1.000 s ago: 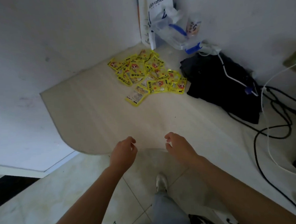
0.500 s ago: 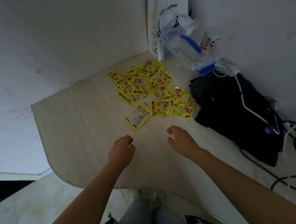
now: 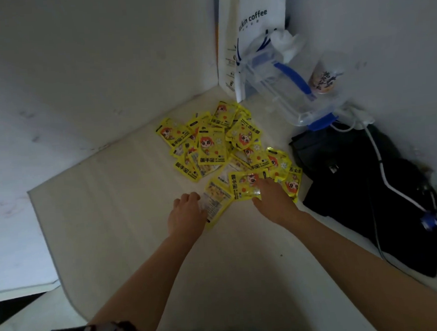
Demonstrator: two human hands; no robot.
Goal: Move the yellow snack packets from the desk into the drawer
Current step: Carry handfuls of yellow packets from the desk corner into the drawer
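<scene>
Several yellow snack packets (image 3: pixel 226 149) lie in a loose heap on the pale desk (image 3: pixel 118 222), near its back corner. My left hand (image 3: pixel 187 213) rests at the near edge of the heap, its fingers curled against the nearest packet (image 3: pixel 218 201), which lies face down. My right hand (image 3: pixel 270 195) lies on top of another packet (image 3: pixel 241 184) at the heap's front right, fingers over its edge. Neither packet is lifted off the desk. No drawer is in view.
A white coffee paper bag (image 3: pixel 252 22) stands in the corner. A clear plastic container with blue clips (image 3: pixel 284 89) and a drink cup (image 3: pixel 324 79) sit beside it. A black bag (image 3: pixel 362 187) with white and black cables lies to the right. White walls close in the left and back.
Both hands have reached forward from the open desk to the front of the heap and now touch packets. The camera has moved closer to the desk.
</scene>
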